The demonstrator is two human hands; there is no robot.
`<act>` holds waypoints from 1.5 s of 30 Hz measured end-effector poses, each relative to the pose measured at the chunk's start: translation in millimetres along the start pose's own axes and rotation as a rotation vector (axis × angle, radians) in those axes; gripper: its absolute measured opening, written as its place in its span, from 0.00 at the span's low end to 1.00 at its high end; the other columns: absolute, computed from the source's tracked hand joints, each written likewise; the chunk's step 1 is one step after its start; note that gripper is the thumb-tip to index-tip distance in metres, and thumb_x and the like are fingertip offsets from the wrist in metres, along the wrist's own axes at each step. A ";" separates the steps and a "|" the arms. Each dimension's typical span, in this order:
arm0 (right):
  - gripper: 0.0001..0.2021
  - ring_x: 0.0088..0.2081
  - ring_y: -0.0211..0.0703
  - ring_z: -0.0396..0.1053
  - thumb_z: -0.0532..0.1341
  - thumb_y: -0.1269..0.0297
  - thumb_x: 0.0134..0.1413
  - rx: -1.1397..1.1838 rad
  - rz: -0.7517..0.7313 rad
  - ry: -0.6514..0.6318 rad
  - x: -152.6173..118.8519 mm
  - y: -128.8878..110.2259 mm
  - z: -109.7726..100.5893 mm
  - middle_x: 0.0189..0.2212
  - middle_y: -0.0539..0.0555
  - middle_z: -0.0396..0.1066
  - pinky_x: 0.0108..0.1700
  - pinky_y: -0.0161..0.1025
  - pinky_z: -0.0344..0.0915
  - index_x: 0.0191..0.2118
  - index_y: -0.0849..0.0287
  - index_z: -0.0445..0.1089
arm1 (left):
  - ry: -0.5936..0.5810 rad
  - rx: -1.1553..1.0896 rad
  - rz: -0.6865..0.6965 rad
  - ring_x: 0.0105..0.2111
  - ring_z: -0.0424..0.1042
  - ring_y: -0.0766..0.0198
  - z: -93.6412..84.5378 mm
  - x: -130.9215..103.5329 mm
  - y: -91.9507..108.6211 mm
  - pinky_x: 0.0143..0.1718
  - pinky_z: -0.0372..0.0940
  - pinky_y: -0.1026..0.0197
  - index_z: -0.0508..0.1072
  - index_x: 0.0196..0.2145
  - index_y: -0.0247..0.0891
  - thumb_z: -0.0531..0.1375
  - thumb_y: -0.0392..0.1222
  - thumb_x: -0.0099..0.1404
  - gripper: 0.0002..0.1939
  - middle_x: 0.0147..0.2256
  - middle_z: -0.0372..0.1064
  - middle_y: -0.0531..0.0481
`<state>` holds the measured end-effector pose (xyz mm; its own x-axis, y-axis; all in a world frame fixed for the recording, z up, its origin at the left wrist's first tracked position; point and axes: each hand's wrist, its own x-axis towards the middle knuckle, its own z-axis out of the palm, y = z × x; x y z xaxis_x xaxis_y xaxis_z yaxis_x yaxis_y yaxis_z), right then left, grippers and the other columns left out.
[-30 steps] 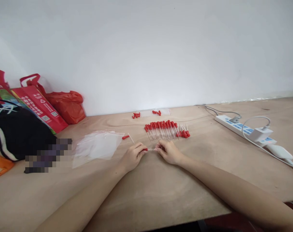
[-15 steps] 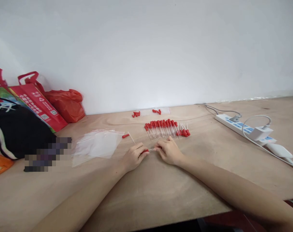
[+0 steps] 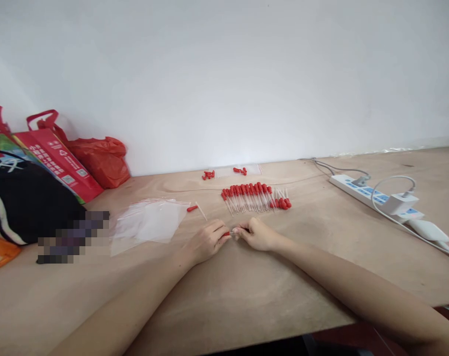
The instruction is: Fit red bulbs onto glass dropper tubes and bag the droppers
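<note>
At the middle of the table my left hand [image 3: 210,241] pinches a red rubber bulb [image 3: 227,234]. My right hand [image 3: 256,234] is closed on a thin clear tube [image 3: 232,233] whose end meets the bulb; most of the tube is hidden by the fingers. Beyond my hands lies a row of several clear droppers with red bulbs [image 3: 248,190], with a small heap of red bulbs [image 3: 283,203] at its right end. A loose red bulb [image 3: 192,208] and a single clear tube [image 3: 201,211] lie left of the row, near flat clear bags [image 3: 153,220].
Red bulbs [image 3: 208,175] and a clear bag [image 3: 224,171] lie by the wall. Red bags [image 3: 61,158] and a black bag [image 3: 27,198] fill the left side. A white power strip [image 3: 357,190] with plugged-in chargers and cables is at the right.
My right hand has moved slightly left and down, closer to my left hand. Less of the tube shows between them.
</note>
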<state>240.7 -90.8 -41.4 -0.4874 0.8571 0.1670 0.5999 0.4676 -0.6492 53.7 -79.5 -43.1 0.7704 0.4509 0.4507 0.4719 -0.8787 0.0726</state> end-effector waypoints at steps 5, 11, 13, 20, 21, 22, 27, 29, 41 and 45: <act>0.11 0.27 0.36 0.63 0.51 0.67 0.52 -0.068 -0.123 0.051 -2.3 -0.2 -8.4 0.25 0.52 0.68 0.31 0.32 0.57 0.31 0.61 0.70 | 0.040 -0.044 -0.118 0.29 0.64 0.65 -2.5 0.7 -3.9 0.31 0.61 0.63 0.66 0.32 0.35 0.46 0.40 0.65 0.12 0.29 0.63 0.48; 0.08 0.30 0.38 0.65 0.54 0.70 0.47 -0.122 -0.027 0.180 -2.0 9.4 -17.6 0.28 0.53 0.71 0.33 0.33 0.58 0.29 0.60 0.71 | 0.120 0.217 -0.329 0.39 0.64 0.57 -11.2 -5.8 -24.0 0.42 0.57 0.54 0.68 0.39 0.38 0.54 0.45 0.60 0.12 0.37 0.65 0.46; 0.08 0.28 0.37 0.66 0.54 0.69 0.47 -0.059 0.114 0.278 8.7 14.2 -18.7 0.26 0.52 0.71 0.31 0.32 0.58 0.29 0.60 0.71 | 0.158 0.350 -0.485 0.42 0.63 0.54 -13.2 -10.0 -35.2 0.43 0.56 0.52 0.68 0.40 0.37 0.53 0.43 0.59 0.12 0.39 0.65 0.44; 0.08 0.36 0.42 0.68 0.53 0.65 0.48 -0.184 0.394 0.518 68.6 12.6 -6.5 0.31 0.53 0.72 0.38 0.37 0.56 0.33 0.58 0.68 | 0.074 0.403 -0.716 0.49 0.59 0.54 -11.9 -20.5 -57.7 0.50 0.48 0.46 0.65 0.45 0.38 0.50 0.36 0.60 0.15 0.46 0.65 0.42; 0.09 0.37 0.43 0.68 0.53 0.64 0.48 -0.224 0.415 0.521 75.5 10.4 -3.6 0.31 0.53 0.72 0.40 0.39 0.55 0.34 0.58 0.67 | 0.061 0.387 -0.719 0.49 0.60 0.54 -11.1 -21.1 -58.4 0.51 0.47 0.45 0.65 0.45 0.38 0.49 0.35 0.60 0.15 0.46 0.65 0.42; 0.09 0.37 0.45 0.68 0.52 0.64 0.49 -0.263 0.438 0.518 81.6 8.4 -0.8 0.31 0.54 0.72 0.41 0.41 0.53 0.34 0.58 0.67 | 0.052 0.374 -0.719 0.49 0.60 0.54 -10.4 -21.5 -59.0 0.51 0.46 0.44 0.64 0.45 0.38 0.49 0.35 0.60 0.15 0.46 0.65 0.42; 0.10 0.37 0.47 0.68 0.51 0.64 0.50 -0.384 0.558 0.458 95.9 6.6 6.4 0.31 0.59 0.71 0.43 0.46 0.47 0.37 0.62 0.63 | 0.069 0.332 -0.718 0.47 0.62 0.53 -6.2 -22.0 -61.8 0.49 0.48 0.43 0.65 0.44 0.39 0.48 0.32 0.59 0.15 0.45 0.65 0.42; 0.12 0.36 0.48 0.68 0.51 0.61 0.51 -0.416 0.545 0.463 95.2 6.5 7.2 0.31 0.59 0.71 0.43 0.46 0.46 0.38 0.62 0.63 | 0.083 0.316 -0.694 0.45 0.63 0.54 -5.1 -21.1 -62.1 0.48 0.51 0.46 0.66 0.42 0.39 0.48 0.31 0.59 0.15 0.43 0.66 0.42; 0.13 0.40 0.45 0.65 0.52 0.57 0.51 -0.363 0.203 0.311 94.0 -38.7 52.4 0.36 0.56 0.70 0.43 0.42 0.49 0.38 0.59 0.65 | 0.221 0.260 -0.633 0.36 0.66 0.57 -1.2 -21.8 -70.1 0.38 0.63 0.56 0.70 0.36 0.33 0.51 0.31 0.56 0.12 0.38 0.61 0.42; 0.12 0.42 0.47 0.63 0.51 0.64 0.52 -0.397 0.298 0.268 91.2 -41.2 54.8 0.39 0.61 0.68 0.41 0.42 0.50 0.42 0.62 0.63 | 0.223 0.252 -0.622 0.33 0.66 0.60 -0.6 -21.9 -71.7 0.38 0.63 0.56 0.71 0.31 0.34 0.51 0.33 0.57 0.09 0.37 0.60 0.44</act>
<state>136.7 -43.7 -40.2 -0.1133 0.9652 0.2359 0.9049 0.1982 -0.3766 2.7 -26.4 -57.6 0.2319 0.7912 0.5658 0.9018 -0.3930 0.1800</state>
